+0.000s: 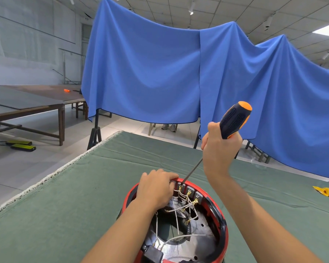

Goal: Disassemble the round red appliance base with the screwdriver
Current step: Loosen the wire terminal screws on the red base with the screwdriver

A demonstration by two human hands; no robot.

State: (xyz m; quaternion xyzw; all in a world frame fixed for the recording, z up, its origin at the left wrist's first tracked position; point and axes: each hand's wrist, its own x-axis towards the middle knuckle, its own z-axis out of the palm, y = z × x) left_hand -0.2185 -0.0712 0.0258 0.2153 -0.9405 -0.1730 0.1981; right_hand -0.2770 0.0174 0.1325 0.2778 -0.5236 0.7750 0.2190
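Observation:
The round red appliance base (219,217) stands open side up on the green cloth at the bottom middle, with white wires, brass terminals and a shiny metal floor inside. My left hand (155,188) grips its far rim, fingers curled over the edge. My right hand (219,150) holds the black and orange handle of the screwdriver (235,120) above the base. The thin shaft slants down and left, and its tip sits at the inside of the far rim beside my left fingers.
The green cloth covers the table (74,205), whose white frayed edge runs along the left. A small yellow scrap (322,191) lies at the right. Blue drapes (160,73) hang behind the table. Long dark tables (27,103) stand at the far left.

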